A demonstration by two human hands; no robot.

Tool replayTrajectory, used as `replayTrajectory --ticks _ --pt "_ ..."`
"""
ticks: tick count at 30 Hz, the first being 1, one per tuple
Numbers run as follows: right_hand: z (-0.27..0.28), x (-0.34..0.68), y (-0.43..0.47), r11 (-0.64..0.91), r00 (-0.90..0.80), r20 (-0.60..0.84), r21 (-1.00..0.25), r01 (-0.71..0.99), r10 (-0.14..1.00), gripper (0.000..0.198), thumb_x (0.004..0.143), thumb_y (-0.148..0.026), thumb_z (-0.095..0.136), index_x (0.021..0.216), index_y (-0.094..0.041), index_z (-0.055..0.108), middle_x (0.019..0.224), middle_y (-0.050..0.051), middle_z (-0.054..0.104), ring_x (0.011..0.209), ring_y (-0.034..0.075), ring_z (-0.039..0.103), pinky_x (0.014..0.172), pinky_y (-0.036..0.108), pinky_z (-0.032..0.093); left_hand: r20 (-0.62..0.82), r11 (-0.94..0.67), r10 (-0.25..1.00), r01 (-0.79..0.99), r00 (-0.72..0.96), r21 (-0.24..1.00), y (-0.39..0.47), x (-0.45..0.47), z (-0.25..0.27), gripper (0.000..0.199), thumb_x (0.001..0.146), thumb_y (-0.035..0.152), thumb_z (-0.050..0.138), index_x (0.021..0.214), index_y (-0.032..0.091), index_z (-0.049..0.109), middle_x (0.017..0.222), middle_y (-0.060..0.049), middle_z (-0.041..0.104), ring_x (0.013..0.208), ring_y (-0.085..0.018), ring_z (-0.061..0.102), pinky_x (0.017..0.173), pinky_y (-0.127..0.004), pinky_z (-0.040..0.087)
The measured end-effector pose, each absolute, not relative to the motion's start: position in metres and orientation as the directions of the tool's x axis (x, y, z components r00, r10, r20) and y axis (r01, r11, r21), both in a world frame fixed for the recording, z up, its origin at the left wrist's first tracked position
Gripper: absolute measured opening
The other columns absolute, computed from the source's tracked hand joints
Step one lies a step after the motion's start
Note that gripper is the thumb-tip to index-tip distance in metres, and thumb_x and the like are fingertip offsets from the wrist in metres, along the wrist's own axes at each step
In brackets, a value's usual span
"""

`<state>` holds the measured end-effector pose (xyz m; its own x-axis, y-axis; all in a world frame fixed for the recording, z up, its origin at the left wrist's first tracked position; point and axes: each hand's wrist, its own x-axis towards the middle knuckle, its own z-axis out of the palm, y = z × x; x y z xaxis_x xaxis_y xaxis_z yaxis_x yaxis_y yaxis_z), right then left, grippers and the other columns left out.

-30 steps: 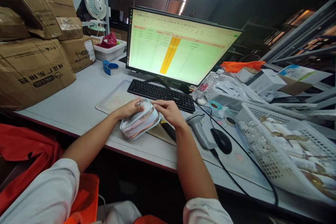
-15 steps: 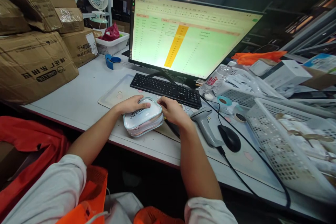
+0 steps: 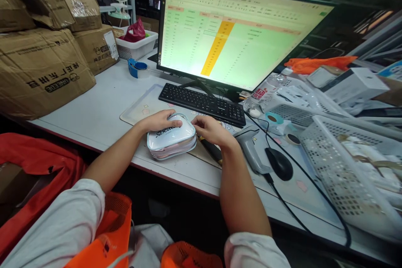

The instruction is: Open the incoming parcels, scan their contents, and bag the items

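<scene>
The left hand's [image 3: 160, 121] grip holds the pouch [image 3: 174, 139] at the desk's [image 3: 100, 109] front edge, thumb on top. The right hand's [image 3: 215, 130] grip is narrow at the pouch's right corner; whether it pinches anything, I cannot tell. The keyboard [image 3: 201, 102] lies farther from that edge; right of the hands are the scanner [image 3: 252, 150] and mouse [image 3: 279, 163].

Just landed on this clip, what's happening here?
A person at a desk has a small clear pouch with pale blue trim in the left hand, thumb on its top face. The right hand has its fingers bunched at the pouch's right edge; whether they grip it is unclear. Beyond are a keyboard and a lit monitor showing a table.
</scene>
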<state>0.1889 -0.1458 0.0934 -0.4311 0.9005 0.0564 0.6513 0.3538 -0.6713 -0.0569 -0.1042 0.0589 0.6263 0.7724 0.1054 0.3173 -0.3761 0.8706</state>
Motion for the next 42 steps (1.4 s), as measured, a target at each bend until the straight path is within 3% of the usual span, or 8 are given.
replayTrajectory --ticks 4,10,13,18,24,30,34,42 --pt "0.092 0.188 -0.147 0.354 -0.442 0.042 -0.669 0.654 0.896 0.018 0.084 -0.033 0.054 0.081 -0.018 0.064 0.075 0.002 0.064 0.069 0.016 0.054 0.061 0.027 0.04 0.106 -0.371 0.782 0.322 0.614 0.871 -0.104 -0.058 0.059 0.052 0.08 0.067 0.07 0.09 0.018 0.056 0.084 -0.001 0.056 0.077 -0.018 0.054 0.062 -0.026 0.041" --pt "0.096 0.187 -0.15 0.25 -0.55 -0.123 -0.795 0.553 0.826 0.02 0.083 -0.037 0.053 0.072 -0.02 0.056 0.063 -0.004 0.048 0.058 0.012 0.04 0.053 0.025 0.029 0.082 -0.355 0.765 0.312 0.639 0.881 -0.107 -0.058 0.062 0.053 0.077 0.068 0.072 0.086 0.018 0.055 0.08 -0.001 0.054 0.073 -0.017 0.052 0.058 -0.025 0.039" --pt "0.096 0.184 -0.149 0.233 -0.553 -0.112 -0.824 0.516 0.826 0.023 0.082 -0.038 0.052 0.067 -0.02 0.053 0.061 -0.005 0.043 0.056 0.011 0.037 0.053 0.025 0.028 0.104 -0.371 0.774 0.314 0.625 0.874 -0.106 -0.059 0.061 0.053 0.077 0.068 0.072 0.087 0.018 0.055 0.081 -0.001 0.056 0.075 -0.018 0.054 0.061 -0.026 0.041" --pt "0.089 0.182 -0.145 0.307 -0.424 0.086 -0.817 0.488 0.902 0.019 0.077 -0.034 0.059 0.083 -0.017 0.065 0.076 0.001 0.063 0.069 0.015 0.054 0.062 0.026 0.041 0.115 -0.372 0.785 0.315 0.609 0.873 -0.106 -0.059 0.06 0.051 0.081 0.066 0.069 0.096 0.018 0.06 0.089 -0.003 0.062 0.08 -0.02 0.058 0.067 -0.028 0.044" --pt "0.081 0.189 -0.138 0.248 -0.435 0.04 -0.867 0.433 0.899 0.02 0.08 -0.028 0.064 0.094 -0.014 0.068 0.081 0.003 0.07 0.069 0.015 0.058 0.06 0.025 0.044 0.109 -0.42 0.804 0.428 0.584 0.8 -0.091 -0.054 0.069 0.054 0.078 0.07 0.068 0.088 0.018 0.06 0.085 -0.004 0.063 0.079 -0.022 0.059 0.064 -0.028 0.043" --pt "0.067 0.174 -0.134 0.319 -0.31 0.137 -0.663 0.677 0.941 0.016 0.085 -0.006 0.054 0.087 -0.013 0.067 0.09 0.007 0.073 0.084 0.018 0.063 0.076 0.027 0.045 0.095 -0.457 0.793 0.485 0.602 0.746 -0.078 -0.053 0.07 0.061 0.078 0.074 0.062 0.097 0.016 0.066 0.094 -0.008 0.07 0.093 -0.027 0.064 0.081 -0.032 0.05" --pt "0.069 0.167 -0.141 0.333 -0.296 0.159 -0.562 0.758 0.942 0.015 0.094 -0.014 0.051 0.096 -0.014 0.067 0.096 0.008 0.073 0.084 0.018 0.063 0.075 0.026 0.044 0.101 -0.455 0.793 0.473 0.601 0.755 -0.081 -0.061 0.065 0.059 0.084 0.073 0.055 0.099 0.016 0.065 0.097 -0.009 0.071 0.094 -0.028 0.064 0.081 -0.033 0.05" --pt "0.099 0.145 -0.183 0.337 -0.339 -0.001 -0.112 0.935 0.941 0.021 0.095 -0.018 0.048 0.104 -0.013 0.066 0.1 0.015 0.075 0.085 0.028 0.07 0.07 0.035 0.047 0.105 -0.406 0.875 0.599 0.473 0.691 -0.065 -0.086 0.056 0.059 0.084 0.078 0.051 0.084 0.019 0.058 0.088 -0.006 0.069 0.085 -0.027 0.064 0.072 -0.033 0.045"
